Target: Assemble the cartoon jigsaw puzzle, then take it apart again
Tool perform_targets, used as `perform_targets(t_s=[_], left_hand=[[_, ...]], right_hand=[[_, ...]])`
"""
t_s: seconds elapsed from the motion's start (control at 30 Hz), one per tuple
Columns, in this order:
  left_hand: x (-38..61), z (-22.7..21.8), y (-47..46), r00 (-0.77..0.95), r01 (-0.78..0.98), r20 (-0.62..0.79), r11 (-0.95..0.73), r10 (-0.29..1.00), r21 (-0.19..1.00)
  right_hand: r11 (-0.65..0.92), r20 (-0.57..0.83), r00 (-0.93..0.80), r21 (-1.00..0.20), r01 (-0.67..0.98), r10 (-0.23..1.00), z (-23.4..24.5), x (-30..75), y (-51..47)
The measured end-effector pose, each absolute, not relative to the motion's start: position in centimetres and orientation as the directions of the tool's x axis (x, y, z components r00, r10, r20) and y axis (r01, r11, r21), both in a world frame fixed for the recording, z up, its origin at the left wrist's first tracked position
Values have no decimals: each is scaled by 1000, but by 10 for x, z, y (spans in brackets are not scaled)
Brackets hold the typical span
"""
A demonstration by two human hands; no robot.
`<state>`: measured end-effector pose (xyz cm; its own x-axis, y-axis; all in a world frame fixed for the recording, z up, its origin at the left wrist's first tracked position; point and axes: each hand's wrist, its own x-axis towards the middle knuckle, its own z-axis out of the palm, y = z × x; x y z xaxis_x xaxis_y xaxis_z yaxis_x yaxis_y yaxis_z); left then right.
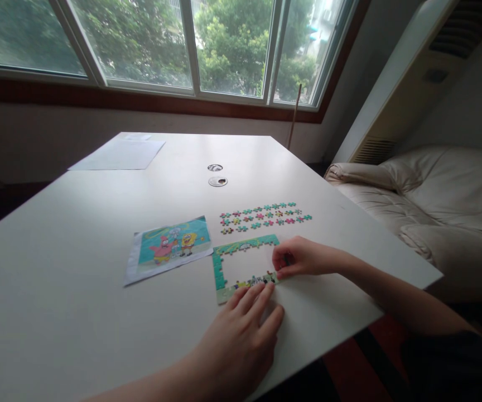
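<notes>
A partly built jigsaw puzzle (219,273) lies on the white table, its border joined around a bare middle. My left hand (241,335) rests over the puzzle's near edge with its fingers stretched out, fingertips touching the lower border. At the right side of the puzzle, my right hand (297,257) has its fingers curled in a pinch on a puzzle piece (271,276), which the fingers mostly hide. Loose puzzle pieces (260,216) are laid out in three rows just beyond the puzzle. Left of it is a printed reference picture (174,245) with cartoon figures.
The white table (77,268) has two round grommets (217,181) near its middle. White paper sheets (119,154) lie at the far left corner. A pale leather sofa (425,195) stands to the right, below an upright air conditioner (395,95). Windows line the back.
</notes>
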<state>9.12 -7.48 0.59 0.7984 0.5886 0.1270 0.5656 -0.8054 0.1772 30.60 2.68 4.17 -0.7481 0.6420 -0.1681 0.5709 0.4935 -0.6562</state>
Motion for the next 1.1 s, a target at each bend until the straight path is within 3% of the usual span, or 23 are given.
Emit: perform_targets(t_s=[1.1], left_hand=[[92,2,-75,791,576,170,-809,588,117]], right_hand=[[570,-185,-769,-571,591,612,48,312,27]])
